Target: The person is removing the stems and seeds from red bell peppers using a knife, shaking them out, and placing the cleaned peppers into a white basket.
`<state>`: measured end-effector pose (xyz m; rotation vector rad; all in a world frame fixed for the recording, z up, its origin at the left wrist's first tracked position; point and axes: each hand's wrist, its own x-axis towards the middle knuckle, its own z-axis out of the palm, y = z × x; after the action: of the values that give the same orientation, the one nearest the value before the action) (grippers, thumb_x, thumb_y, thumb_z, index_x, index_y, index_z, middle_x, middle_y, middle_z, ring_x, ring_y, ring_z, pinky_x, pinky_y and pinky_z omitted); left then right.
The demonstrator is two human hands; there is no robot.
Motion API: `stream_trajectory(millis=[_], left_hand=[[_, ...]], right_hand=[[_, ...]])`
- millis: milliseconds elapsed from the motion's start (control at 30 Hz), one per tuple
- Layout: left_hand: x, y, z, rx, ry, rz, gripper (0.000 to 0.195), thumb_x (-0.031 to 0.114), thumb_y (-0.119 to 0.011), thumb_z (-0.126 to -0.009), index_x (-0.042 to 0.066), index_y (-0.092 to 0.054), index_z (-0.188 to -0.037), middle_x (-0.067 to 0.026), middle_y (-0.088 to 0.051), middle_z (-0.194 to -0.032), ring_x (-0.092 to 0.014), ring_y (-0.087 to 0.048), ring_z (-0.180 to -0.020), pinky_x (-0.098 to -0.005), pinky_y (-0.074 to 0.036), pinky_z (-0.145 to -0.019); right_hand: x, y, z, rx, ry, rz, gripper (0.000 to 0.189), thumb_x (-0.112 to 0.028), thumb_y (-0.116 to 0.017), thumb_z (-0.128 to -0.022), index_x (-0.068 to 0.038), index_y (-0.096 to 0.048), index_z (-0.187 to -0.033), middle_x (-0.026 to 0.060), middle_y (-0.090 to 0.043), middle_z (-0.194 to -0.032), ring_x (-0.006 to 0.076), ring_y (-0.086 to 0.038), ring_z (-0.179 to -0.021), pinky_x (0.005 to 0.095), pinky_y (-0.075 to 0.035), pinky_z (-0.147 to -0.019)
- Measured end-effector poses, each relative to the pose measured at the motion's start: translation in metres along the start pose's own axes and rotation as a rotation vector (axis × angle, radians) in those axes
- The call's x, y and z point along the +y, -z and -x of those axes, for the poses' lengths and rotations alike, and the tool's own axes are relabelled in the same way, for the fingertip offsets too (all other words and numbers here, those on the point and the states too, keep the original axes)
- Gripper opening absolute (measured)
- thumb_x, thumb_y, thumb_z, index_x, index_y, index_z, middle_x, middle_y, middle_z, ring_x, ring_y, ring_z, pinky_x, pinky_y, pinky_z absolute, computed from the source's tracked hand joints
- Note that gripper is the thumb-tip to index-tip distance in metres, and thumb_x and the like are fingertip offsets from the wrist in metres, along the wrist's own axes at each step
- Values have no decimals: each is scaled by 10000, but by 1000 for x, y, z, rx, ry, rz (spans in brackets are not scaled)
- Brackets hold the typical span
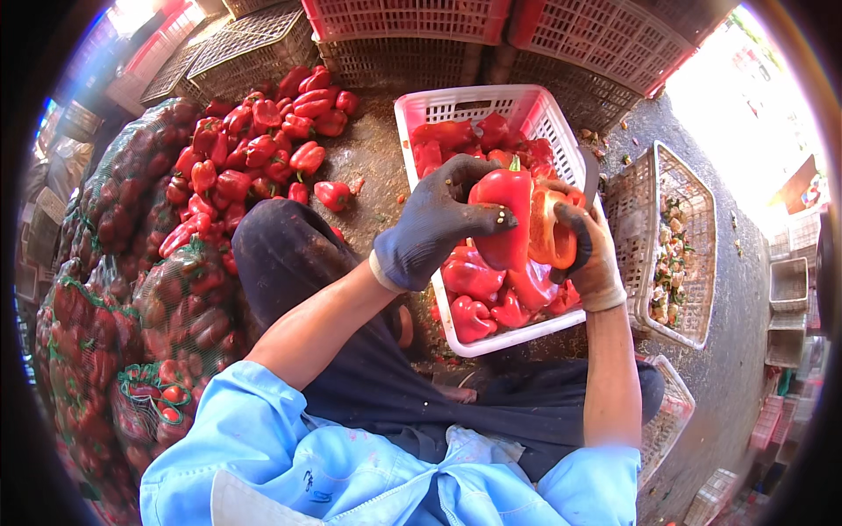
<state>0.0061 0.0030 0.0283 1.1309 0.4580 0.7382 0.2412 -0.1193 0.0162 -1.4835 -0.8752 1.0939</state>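
Note:
Both my hands wear stained work gloves and are raised over a white plastic crate (pixel 520 342). My left hand (pixel 434 220) grips a red bell pepper piece (pixel 503 210) that has a green stem at its top. Against it, my right hand (pixel 589 243) holds another pepper piece (pixel 552 227), whose pale orange inside and hollow show. A dark curved object (pixel 589 174) stands up beside the right hand; its kind is unclear. In the crate lie red pepper pieces (pixel 470 276), partly hidden by my hands.
Whole red peppers (pixel 260 151) are heaped on the floor at the left, beside green mesh sacks (pixel 191 309) full of peppers. A worn crate (pixel 707 263) with pale cores and green stems stands at the right. Stacked crates (pixel 408 59) line the far side.

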Motion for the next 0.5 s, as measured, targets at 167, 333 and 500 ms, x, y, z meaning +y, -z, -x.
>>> stream_trajectory(millis=[167,333,500], left_hand=[[15,-12,11,-24,-59,-103,662,30,-899,-776,-23,-610,-1370,-115,-693,-1296,-171,-674,-1159,-347,-569,-1028],[21,-14,21,-127,-526,-450,756,0,-914,-740,2,-618,-1436,-111,-699,-1284,-189,-666,-1227,-346,-546,-1086],[7,-5,18,118,-105,-175,735,35,-904,-767,-18,-606,-1436,-118,-692,-1331,-184,-667,-1222,-344,-559,-1070]], right_hand=[[47,-4,-8,58,-143,-471,391,-199,-672,-1031,-14,-637,-1373,101,-756,-1184,145,-760,-997,293,-635,-805],[54,-2,-20,98,-92,-37,430,-180,-695,-1033,-5,-611,-1417,154,-762,-1192,270,-772,-1015,416,-659,-866],[12,21,-84,495,265,284,280,-193,-710,-1045,-12,-743,-1257,80,-784,-1011,180,-732,-857,327,-575,-759]])
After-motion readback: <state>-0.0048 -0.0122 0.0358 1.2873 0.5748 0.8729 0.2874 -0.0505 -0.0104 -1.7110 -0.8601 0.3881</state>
